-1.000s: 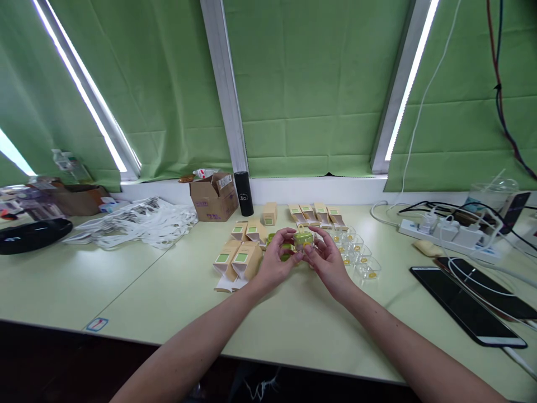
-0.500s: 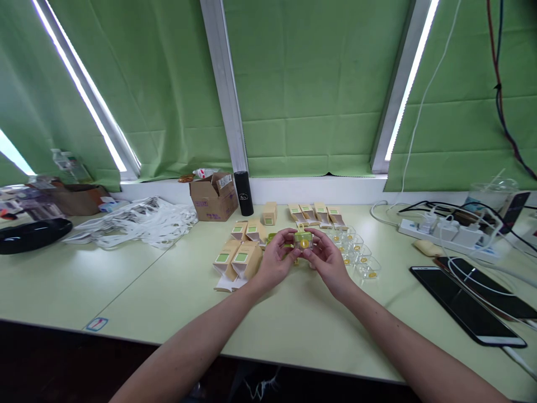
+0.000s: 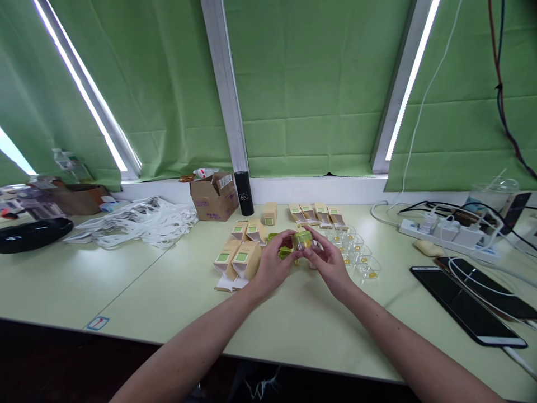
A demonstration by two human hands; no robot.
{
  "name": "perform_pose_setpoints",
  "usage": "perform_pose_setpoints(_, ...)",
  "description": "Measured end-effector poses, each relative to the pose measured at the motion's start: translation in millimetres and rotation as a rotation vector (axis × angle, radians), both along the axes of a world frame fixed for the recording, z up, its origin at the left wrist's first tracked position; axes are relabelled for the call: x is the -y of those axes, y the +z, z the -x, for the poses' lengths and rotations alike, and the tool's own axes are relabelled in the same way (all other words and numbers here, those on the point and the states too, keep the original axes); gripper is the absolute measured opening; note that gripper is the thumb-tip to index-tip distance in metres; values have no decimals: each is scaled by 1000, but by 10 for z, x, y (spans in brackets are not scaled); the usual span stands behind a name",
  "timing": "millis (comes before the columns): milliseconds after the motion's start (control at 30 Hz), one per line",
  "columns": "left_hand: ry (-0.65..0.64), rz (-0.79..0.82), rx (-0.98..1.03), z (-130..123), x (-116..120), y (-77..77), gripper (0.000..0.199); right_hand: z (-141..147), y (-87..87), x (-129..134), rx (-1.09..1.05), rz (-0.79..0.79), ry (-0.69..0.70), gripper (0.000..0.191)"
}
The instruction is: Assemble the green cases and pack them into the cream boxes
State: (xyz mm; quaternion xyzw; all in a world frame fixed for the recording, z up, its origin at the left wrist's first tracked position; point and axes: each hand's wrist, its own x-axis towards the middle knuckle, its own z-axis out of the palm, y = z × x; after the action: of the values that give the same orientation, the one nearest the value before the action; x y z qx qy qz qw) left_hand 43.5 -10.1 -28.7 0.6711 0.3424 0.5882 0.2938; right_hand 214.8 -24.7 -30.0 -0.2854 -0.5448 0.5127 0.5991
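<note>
Between my left hand and my right hand is a small clear container with a green lid and something yellow inside. The fingers and thumbs of both hands are closed around it, above the table. Right of my right hand stand several clear plastic cups, each with a yellow spot in it. Green lids lie partly hidden behind my left hand. To its left are open cardboard boxes with green squares, their flaps facing me.
Farther back are more small boxes, a brown carton and a black cylinder. White straps are heaped at left. Phones, cables and a power strip occupy the right side.
The container has turned and tilted in my hands, so its green lid now shows more to the left. My fingers have shifted slightly around it; the rest stays in place.
</note>
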Motion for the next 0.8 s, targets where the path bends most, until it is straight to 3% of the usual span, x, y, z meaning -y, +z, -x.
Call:
perform_pose_setpoints(167,86,-152,-142,63,57,60,35,-3,-7,-3,6,51,21,67)
perform_pose_setpoints(300,60,-137,-73,61,55,54,43,9,-10,-16,-196,87,79,53)
perform_pose_setpoints(500,34,-135,-23,53,45,28,16,-30,-26,-100,-487,207,176,33)
perform_pose_setpoints(800,54,-48,-36,69,-4,25,23,-38,-72,-162,-463,218,136,27)
